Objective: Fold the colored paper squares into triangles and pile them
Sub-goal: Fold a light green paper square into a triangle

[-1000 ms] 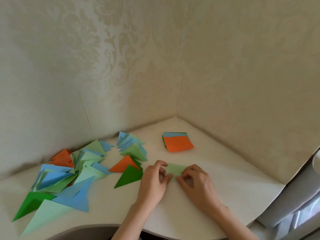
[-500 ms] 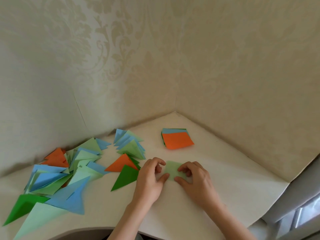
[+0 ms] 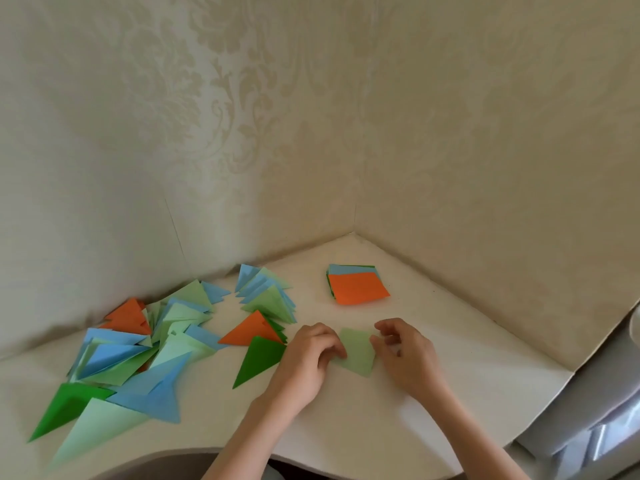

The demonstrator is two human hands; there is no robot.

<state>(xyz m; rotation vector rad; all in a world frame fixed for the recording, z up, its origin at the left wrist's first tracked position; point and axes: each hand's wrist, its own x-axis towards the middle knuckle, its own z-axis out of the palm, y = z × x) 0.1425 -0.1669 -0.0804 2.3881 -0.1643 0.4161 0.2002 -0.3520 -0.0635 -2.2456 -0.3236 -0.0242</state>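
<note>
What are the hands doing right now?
Left hand: pinches the light green paper.
Right hand: pinches the same paper's other edge.

Light green paper square (image 3: 356, 351) flat on the white tabletop, between stack and scattered triangles.

It looks unfolded, turned slightly askew, its left and right edges partly covered. Behind it, toward the corner, sits a small stack of unfolded squares (image 3: 358, 285) with an orange sheet on top and blue and green edges showing beneath. To the left spreads a loose pile of folded triangles (image 3: 138, 348) in blue, light green, dark green and orange, overlapping; a dark green triangle (image 3: 259, 358) and an orange triangle (image 3: 251, 332) lie nearest the square.
</note>
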